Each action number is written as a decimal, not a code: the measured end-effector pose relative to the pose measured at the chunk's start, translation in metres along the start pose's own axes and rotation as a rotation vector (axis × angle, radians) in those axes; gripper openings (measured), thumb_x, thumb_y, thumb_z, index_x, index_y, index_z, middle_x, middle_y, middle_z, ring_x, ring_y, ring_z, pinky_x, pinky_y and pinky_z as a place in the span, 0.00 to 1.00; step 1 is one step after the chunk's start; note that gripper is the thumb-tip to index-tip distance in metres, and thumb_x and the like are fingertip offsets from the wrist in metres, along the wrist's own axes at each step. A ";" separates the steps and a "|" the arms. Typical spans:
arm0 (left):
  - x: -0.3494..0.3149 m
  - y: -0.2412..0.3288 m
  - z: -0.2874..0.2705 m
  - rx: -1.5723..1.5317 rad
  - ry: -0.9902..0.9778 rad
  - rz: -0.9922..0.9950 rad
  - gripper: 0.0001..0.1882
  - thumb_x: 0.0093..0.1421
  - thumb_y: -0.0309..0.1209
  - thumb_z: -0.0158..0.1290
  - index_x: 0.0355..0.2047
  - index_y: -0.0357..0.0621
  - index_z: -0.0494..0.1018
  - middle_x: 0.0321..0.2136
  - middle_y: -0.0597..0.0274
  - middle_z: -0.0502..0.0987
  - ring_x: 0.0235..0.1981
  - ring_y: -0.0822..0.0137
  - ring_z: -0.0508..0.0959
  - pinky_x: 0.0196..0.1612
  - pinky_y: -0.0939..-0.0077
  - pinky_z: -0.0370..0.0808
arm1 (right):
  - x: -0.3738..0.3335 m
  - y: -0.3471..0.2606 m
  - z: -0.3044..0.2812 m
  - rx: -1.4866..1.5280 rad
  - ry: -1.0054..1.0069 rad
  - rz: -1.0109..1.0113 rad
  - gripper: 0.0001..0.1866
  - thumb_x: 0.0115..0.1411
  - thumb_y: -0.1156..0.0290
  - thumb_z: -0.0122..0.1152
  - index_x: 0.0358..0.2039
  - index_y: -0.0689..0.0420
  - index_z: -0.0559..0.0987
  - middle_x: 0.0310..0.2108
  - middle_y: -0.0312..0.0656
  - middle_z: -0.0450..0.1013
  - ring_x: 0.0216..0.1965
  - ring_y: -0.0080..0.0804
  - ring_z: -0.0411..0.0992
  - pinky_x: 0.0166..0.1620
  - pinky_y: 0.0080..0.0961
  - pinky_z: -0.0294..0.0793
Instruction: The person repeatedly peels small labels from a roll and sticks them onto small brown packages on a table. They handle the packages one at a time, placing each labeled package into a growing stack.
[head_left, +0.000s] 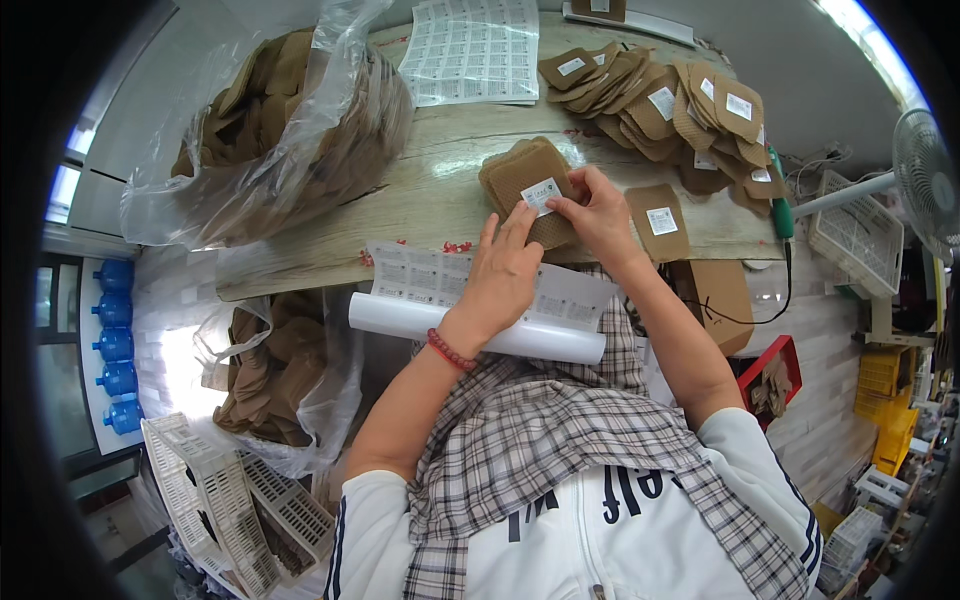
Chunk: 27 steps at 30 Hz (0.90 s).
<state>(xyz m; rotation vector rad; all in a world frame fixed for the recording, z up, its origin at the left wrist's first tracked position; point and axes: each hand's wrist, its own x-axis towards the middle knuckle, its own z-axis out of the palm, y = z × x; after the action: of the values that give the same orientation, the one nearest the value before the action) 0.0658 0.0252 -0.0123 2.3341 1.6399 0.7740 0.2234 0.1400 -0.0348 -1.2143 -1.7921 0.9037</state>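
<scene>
White label [541, 193] lies between, touching both hands [503, 272] [604, 217].

From the person's head, the left one of two side-by-side fisheye cameras is looking steeply down and forward, over the white shirt [535, 565] and checked apron [530, 410] onto the worktop [440, 145]. It is viewing the left hand [505, 275] and the right hand [602, 218] from above at close range, near mid-frame, with the shirt filling the lower part. The wide lens is bending straight edges toward a dark round rim and is taking in blue bottles [116, 345] at left and a fan [920, 165] at right.
</scene>
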 end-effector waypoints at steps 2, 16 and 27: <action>-0.002 0.003 -0.002 0.010 0.031 0.005 0.01 0.56 0.19 0.49 0.28 0.36 0.70 0.60 0.39 0.64 0.66 0.45 0.60 0.68 0.46 0.54 | 0.000 0.001 0.001 0.114 -0.041 0.044 0.15 0.53 0.68 0.73 0.36 0.60 0.77 0.23 0.34 0.73 0.27 0.20 0.71 0.32 0.21 0.71; -0.024 0.025 -0.012 -0.182 0.144 -0.188 0.05 0.61 0.28 0.53 0.30 0.38 0.73 0.28 0.53 0.74 0.32 0.51 0.76 0.36 0.60 0.72 | -0.027 -0.020 -0.114 -0.500 0.430 -0.215 0.17 0.55 0.71 0.69 0.45 0.57 0.78 0.39 0.45 0.75 0.43 0.42 0.74 0.42 0.33 0.75; -0.021 0.010 -0.002 -0.653 -0.122 -0.507 0.08 0.59 0.27 0.57 0.32 0.33 0.78 0.27 0.62 0.75 0.30 0.71 0.74 0.35 0.76 0.70 | -0.108 -0.044 -0.030 -0.321 0.026 -0.490 0.11 0.47 0.74 0.73 0.34 0.54 0.84 0.31 0.38 0.76 0.31 0.35 0.75 0.33 0.27 0.76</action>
<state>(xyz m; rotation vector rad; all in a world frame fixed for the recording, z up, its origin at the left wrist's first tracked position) 0.0679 0.0017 -0.0125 1.4178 1.5224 0.8582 0.2586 0.0291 -0.0054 -0.8962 -2.1367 0.3279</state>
